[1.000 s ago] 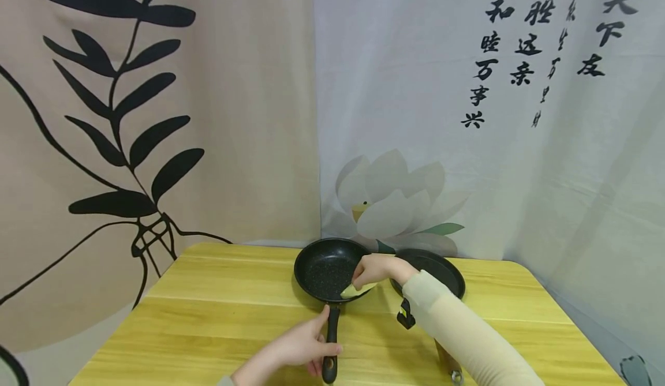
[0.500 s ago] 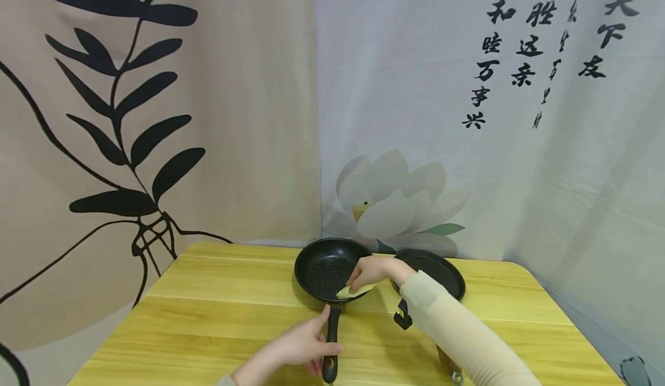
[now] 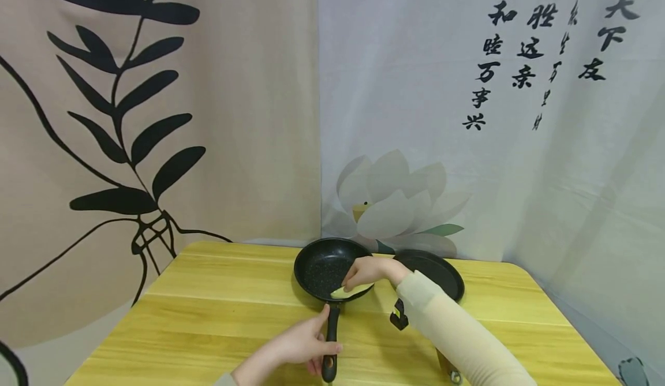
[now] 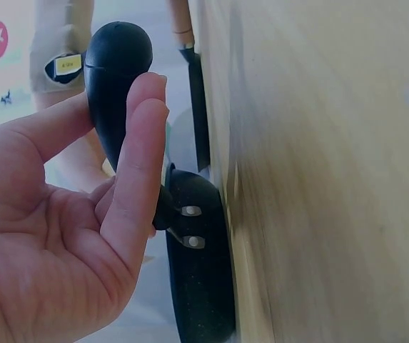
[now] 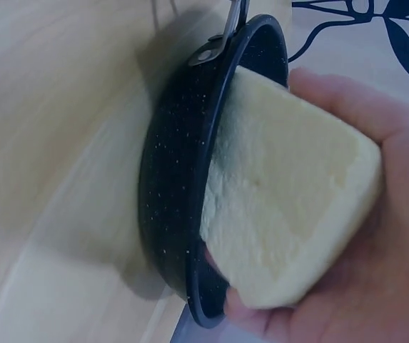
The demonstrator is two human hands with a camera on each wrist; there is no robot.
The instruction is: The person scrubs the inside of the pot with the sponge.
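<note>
A black speckled frying pan (image 3: 323,265) stands on the wooden table with its handle (image 3: 331,351) toward the person. My left hand (image 3: 303,343) grips that handle; in the left wrist view, fingers curl around the black grip (image 4: 118,64). In the right wrist view my right hand (image 5: 397,214) holds a pale yellow sponge (image 5: 297,179) between thumb and fingers. The sponge dips over the pan's rim, against its inside near the handle. From the head view, the right hand (image 3: 366,272) is at the pan's near right side, hiding part of the sponge (image 3: 353,291).
A second, flatter black pan (image 3: 436,270) lies to the right, partly behind the right sleeve (image 3: 457,328). Its brown handle (image 3: 445,366) ends in a metal ring. A printed curtain (image 3: 249,115) hangs behind the table (image 3: 208,311).
My right hand and the sponge have slid a little to the left along the pan's near inside edge. The left hand keeps its grip on the handle, and the pan stays in place.
</note>
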